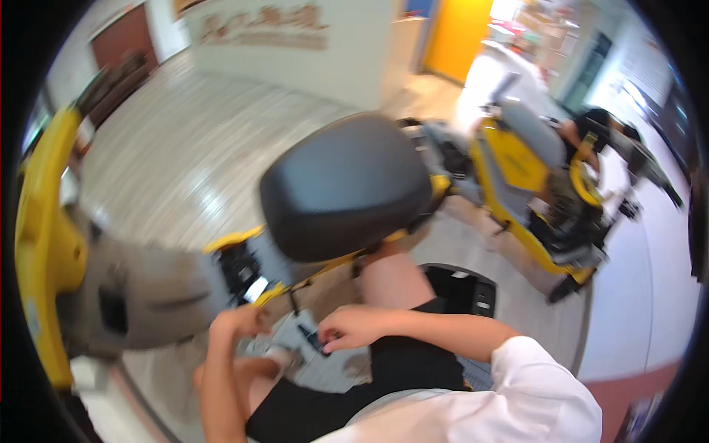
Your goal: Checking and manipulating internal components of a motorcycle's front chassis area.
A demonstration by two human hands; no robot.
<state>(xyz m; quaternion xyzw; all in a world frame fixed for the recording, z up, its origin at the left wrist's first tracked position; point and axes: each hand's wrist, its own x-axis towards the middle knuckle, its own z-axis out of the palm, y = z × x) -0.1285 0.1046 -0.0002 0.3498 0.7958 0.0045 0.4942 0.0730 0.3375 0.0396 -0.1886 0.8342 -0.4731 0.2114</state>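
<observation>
Scooter (pixel 221 280), yellow and grey, stands on the pale tiled floor (pixel 185 148) with its black seat (pixel 346 184) raised just above both hands. Right hand (pixel 353 327) has its fingers pinched on a small dark part (pixel 314 340) under the seat. Left hand (pixel 240 321) sits curled just beside it; whether it grasps anything cannot be told. A second yellow scooter (pixel 532 192) stands beyond.
</observation>
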